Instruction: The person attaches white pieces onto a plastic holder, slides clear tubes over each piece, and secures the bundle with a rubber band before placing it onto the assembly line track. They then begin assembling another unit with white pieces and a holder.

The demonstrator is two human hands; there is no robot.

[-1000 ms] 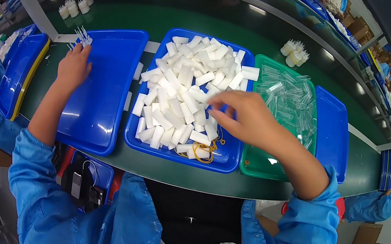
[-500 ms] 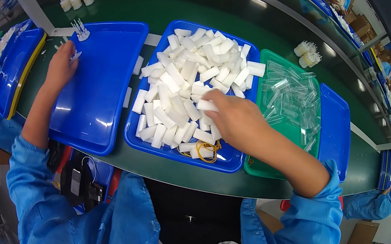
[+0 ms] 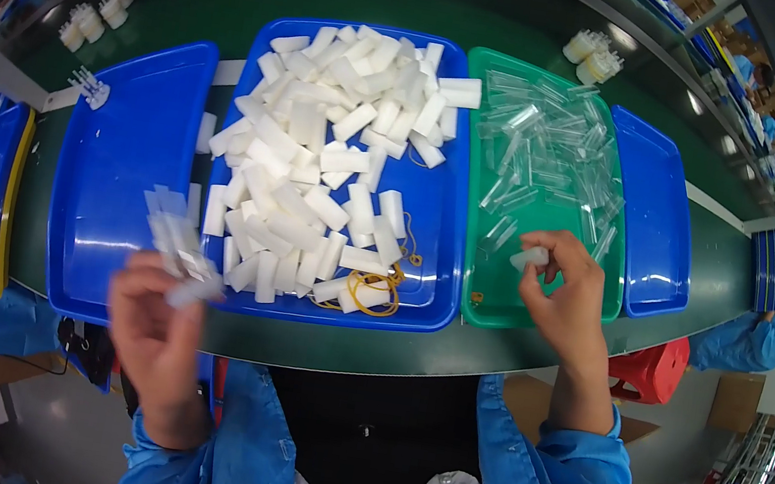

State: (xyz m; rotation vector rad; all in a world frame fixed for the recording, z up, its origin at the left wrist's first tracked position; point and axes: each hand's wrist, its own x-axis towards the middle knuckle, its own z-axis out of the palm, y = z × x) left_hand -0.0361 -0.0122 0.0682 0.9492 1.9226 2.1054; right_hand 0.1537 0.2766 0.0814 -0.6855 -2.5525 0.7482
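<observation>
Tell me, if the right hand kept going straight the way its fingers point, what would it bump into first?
Probably the clear plastic tubes in the green tray. The right hand points up and left over that tray, holding a small white piece. How high it hovers is unclear.

Both hands raised (forearms bent upward), left (image 3: 159, 308) fingers clenched, right (image 3: 566, 289) fingertips pinched.

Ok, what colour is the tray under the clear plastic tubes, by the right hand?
Green: the shallow rectangular plastic tray shows best in the head view, the only one.
</observation>
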